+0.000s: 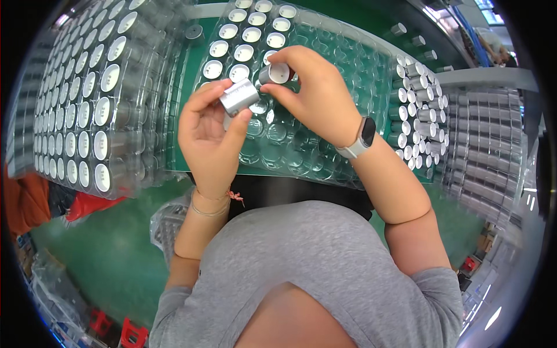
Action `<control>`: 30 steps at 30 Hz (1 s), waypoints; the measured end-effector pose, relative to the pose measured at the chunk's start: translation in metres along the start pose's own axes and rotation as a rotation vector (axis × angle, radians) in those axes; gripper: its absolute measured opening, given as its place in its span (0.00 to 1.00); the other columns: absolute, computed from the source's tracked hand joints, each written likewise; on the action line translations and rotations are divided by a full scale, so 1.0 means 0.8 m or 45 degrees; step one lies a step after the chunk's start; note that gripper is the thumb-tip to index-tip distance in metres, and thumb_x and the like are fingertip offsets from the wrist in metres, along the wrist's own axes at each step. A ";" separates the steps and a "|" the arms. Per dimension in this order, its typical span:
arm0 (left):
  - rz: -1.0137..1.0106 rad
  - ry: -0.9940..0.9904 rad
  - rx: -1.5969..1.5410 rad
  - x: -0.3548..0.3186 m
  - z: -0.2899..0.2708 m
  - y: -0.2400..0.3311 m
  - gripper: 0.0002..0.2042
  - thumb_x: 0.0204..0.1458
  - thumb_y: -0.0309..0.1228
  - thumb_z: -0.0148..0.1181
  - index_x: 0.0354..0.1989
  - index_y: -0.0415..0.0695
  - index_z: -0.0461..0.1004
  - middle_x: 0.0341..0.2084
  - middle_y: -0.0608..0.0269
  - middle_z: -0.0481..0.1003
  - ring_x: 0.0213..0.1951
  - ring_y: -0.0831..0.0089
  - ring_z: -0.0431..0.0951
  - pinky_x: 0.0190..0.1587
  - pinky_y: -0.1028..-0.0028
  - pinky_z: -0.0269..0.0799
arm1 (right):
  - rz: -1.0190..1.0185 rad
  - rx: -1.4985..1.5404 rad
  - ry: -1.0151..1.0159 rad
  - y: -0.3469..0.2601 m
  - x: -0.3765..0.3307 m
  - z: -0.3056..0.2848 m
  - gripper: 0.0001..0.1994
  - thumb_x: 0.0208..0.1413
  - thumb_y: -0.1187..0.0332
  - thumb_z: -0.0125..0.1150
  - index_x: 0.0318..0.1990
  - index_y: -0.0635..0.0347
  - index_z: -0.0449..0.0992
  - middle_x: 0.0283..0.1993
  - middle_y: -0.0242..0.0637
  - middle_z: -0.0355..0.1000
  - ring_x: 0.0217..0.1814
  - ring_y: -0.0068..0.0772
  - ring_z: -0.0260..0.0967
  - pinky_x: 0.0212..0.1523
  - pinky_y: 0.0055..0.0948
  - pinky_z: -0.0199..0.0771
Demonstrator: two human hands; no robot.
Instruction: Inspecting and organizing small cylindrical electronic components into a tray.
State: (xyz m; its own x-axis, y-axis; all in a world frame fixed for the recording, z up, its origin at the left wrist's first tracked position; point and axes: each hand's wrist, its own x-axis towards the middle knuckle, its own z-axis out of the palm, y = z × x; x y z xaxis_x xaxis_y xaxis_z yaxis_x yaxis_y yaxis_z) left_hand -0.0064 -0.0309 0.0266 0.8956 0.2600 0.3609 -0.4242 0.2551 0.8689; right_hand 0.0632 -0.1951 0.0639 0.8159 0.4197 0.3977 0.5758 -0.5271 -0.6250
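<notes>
Between the thumb and fingers of my left hand point(210, 130) is a grey cylinder point(240, 97), tilted on its side with dark print along it. My right hand point(316, 93) pinches a second grey cylinder point(274, 73), its white end turned up toward me. Both hands are over a clear plastic tray point(272, 139) with round pockets. Rows of white-ended cylinders point(243, 53) stand in the tray's far left part, while several pockets nearer me and to the right hold nothing.
Tall stacks of filled clear trays point(116, 116) rise at the left. Many loose cylinders point(418, 110) lie piled at the right, beside another stack of trays point(484, 139). One grey round piece point(194, 32) sits near the tray's far left corner. Red stools point(133, 333) stand on the floor.
</notes>
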 end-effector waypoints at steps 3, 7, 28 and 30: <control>0.008 -0.025 -0.006 -0.001 -0.002 -0.001 0.22 0.45 0.12 0.61 0.50 0.36 0.66 0.50 0.51 0.68 0.53 0.66 0.70 0.57 0.66 0.67 | 0.004 -0.039 -0.085 0.010 0.000 0.014 0.18 0.43 0.73 0.70 0.44 0.62 0.73 0.42 0.41 0.72 0.41 0.42 0.71 0.40 0.33 0.72; 0.028 -0.058 0.025 0.000 -0.007 0.001 0.22 0.44 0.11 0.61 0.50 0.36 0.66 0.50 0.51 0.67 0.53 0.65 0.70 0.57 0.66 0.68 | 0.057 -0.131 -0.227 -0.002 0.003 0.005 0.23 0.43 0.69 0.69 0.50 0.62 0.72 0.52 0.43 0.68 0.53 0.46 0.66 0.52 0.38 0.67; 0.079 -0.085 0.224 0.001 0.000 0.001 0.31 0.42 0.11 0.61 0.58 0.35 0.59 0.56 0.53 0.60 0.61 0.61 0.61 0.65 0.60 0.55 | 0.529 0.946 -0.251 -0.029 -0.019 -0.002 0.19 0.54 0.75 0.60 0.54 0.64 0.70 0.44 0.32 0.70 0.46 0.22 0.68 0.45 0.26 0.70; 0.176 0.007 0.243 0.000 0.000 -0.001 0.35 0.41 0.12 0.60 0.61 0.35 0.55 0.59 0.52 0.57 0.64 0.59 0.57 0.68 0.57 0.47 | 0.357 0.553 -0.305 -0.025 -0.012 -0.009 0.19 0.52 0.75 0.63 0.53 0.63 0.71 0.42 0.33 0.70 0.43 0.25 0.69 0.42 0.27 0.71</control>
State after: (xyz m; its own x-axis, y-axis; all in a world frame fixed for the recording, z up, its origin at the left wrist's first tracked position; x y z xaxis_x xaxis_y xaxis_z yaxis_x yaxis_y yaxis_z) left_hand -0.0063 -0.0309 0.0258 0.8299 0.2854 0.4794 -0.5092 0.0365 0.8599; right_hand 0.0443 -0.1936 0.0775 0.8706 0.4900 0.0453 0.2235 -0.3116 -0.9235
